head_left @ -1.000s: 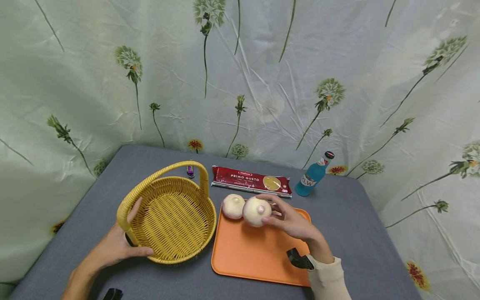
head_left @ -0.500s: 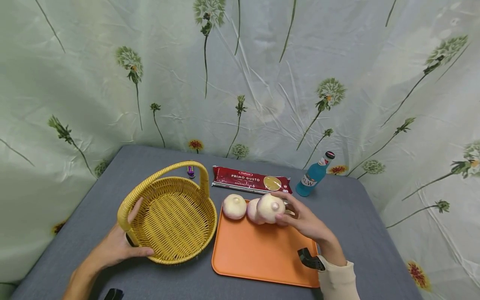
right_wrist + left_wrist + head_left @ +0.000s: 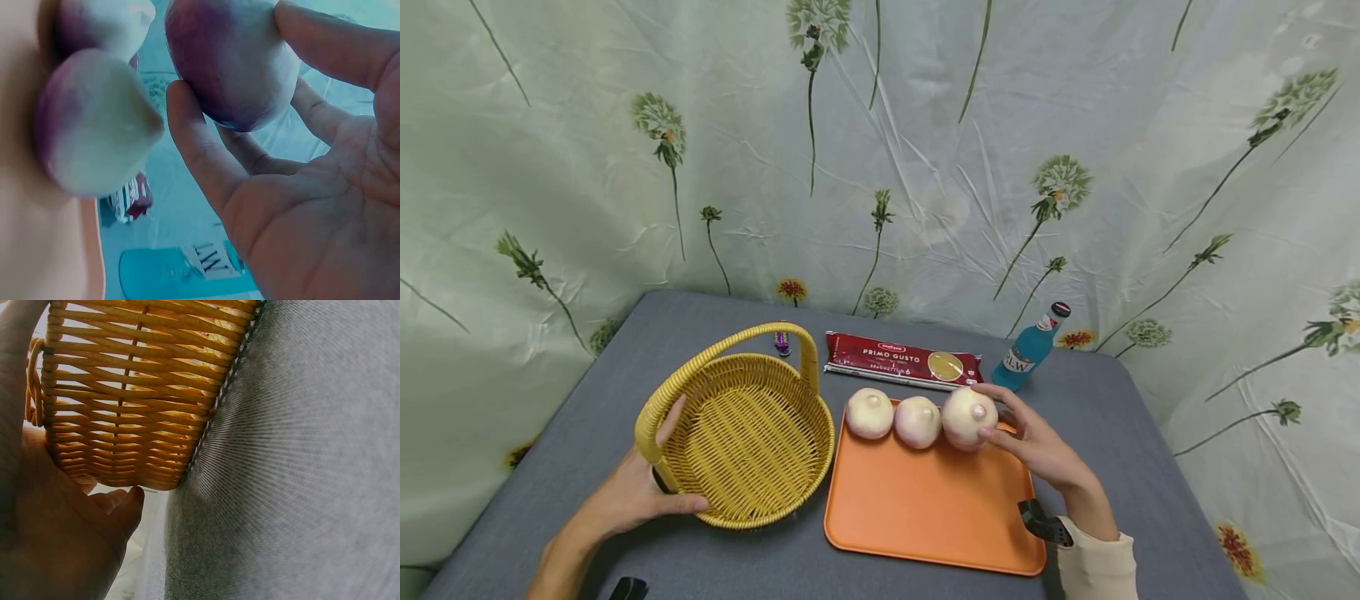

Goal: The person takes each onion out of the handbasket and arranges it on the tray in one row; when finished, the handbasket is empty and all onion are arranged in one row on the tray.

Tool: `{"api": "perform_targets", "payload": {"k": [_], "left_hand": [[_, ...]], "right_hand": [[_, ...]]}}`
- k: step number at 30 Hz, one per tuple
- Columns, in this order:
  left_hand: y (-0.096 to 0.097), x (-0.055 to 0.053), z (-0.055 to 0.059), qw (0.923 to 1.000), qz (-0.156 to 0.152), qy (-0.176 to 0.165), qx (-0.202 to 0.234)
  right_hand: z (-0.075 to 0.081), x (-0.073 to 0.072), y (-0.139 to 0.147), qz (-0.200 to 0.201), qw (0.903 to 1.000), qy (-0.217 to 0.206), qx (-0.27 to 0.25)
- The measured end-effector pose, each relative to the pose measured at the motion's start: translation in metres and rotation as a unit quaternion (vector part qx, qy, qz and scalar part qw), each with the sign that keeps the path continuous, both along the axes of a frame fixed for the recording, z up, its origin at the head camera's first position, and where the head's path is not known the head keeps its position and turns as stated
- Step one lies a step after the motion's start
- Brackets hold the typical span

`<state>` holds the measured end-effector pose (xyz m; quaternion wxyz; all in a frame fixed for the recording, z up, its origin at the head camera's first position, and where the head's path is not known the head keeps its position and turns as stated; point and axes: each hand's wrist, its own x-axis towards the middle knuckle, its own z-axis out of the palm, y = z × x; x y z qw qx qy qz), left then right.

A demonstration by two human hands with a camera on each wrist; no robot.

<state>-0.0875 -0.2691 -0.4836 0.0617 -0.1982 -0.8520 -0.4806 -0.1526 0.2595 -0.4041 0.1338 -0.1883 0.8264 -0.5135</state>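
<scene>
My left hand [image 3: 625, 492] grips the side of a yellow wicker basket [image 3: 831, 433] by the foot of its arched handle; the basket stands on the table. In the left wrist view, fingers lie against the woven wall [image 3: 137, 400]. My right hand [image 3: 1037, 442] pinches a purple-and-white turnip [image 3: 967, 419] between thumb and fingers, over the back right of an orange tray [image 3: 925, 517]. The right wrist view shows this turnip [image 3: 231, 62] raised off the tray. Two similar turnips, a left one [image 3: 869, 414] and a middle one [image 3: 917, 422], sit in a row along the tray's back edge.
A red spaghetti packet [image 3: 902, 360] lies behind the tray. To its right stands a blue bottle [image 3: 1028, 350] with a dark cap, near my right hand. A small purple wrapped item [image 3: 782, 342] lies behind the basket. Floral cloth [image 3: 925, 167] hangs behind the grey table.
My right hand has carried its turnip to the right along the tray's back edge, uncovering the middle turnip. My left hand and the basket have stayed put.
</scene>
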Motion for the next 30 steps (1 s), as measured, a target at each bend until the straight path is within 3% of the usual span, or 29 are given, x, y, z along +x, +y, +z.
{"api": "perform_targets", "payload": {"k": [15,30], "left_hand": [[0.0,0.003,0.004,1.0,-0.003,-0.006,0.007],[0.0,0.001,0.001,1.0,0.0,0.005,0.001]], "right_hand": [[-0.008,0.007,0.029,-0.066,0.9975,-0.014,0.018],[-0.019,0.011,0.059,-0.128,0.9905,-0.035,0.038]]}}
